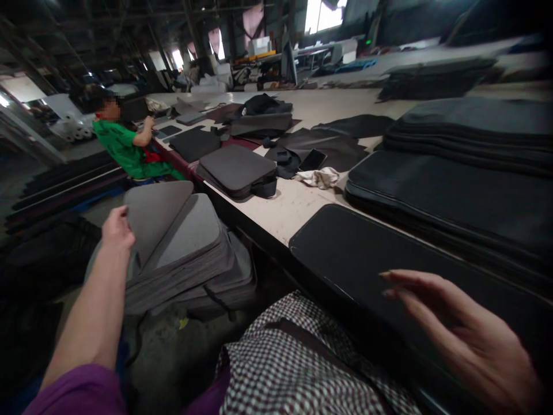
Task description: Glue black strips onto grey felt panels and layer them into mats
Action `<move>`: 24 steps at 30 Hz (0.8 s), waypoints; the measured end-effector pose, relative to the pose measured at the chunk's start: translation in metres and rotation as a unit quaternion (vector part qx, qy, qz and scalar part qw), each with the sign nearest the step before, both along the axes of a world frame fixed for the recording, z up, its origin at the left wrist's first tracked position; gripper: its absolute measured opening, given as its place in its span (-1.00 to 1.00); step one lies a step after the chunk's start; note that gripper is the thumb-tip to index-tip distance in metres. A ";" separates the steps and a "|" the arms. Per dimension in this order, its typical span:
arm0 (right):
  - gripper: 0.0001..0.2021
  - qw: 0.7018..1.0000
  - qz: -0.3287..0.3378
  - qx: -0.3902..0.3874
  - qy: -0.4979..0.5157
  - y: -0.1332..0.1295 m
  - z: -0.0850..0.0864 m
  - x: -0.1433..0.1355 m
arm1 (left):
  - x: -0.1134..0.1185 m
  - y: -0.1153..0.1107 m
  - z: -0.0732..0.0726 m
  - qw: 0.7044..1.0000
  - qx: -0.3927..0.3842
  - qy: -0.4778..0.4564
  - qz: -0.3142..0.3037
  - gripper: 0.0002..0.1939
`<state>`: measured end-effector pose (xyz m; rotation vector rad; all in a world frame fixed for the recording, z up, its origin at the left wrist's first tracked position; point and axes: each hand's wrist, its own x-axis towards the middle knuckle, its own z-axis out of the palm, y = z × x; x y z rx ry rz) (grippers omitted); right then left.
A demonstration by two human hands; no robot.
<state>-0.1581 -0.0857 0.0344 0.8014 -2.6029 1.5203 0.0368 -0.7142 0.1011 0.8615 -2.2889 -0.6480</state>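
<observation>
Left hand closed on the left edge of a grey panel; fingers largely hidden, exact grip unclear. Panel lies tilted over the stack, its lower part cut from sight by hand and forearm. Stack sits low beside the table; its base is lost in shadow.

Right hand loosely curled, thumb and fingers apart, holding nothing; over the black panel, contact cannot be told. Wrist runs out of frame, as does the panel's right end.

Beyond: dark pile, cut off at right; cloth; dark pads. Farther, a seated co-worker in green, hands' work indistinct.
</observation>
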 end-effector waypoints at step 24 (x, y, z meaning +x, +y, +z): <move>-0.48 0.918 -0.075 -0.210 -0.329 -0.061 0.062 0.020 | -0.088 0.321 -0.047 0.779 0.123 0.208 -0.578 -0.86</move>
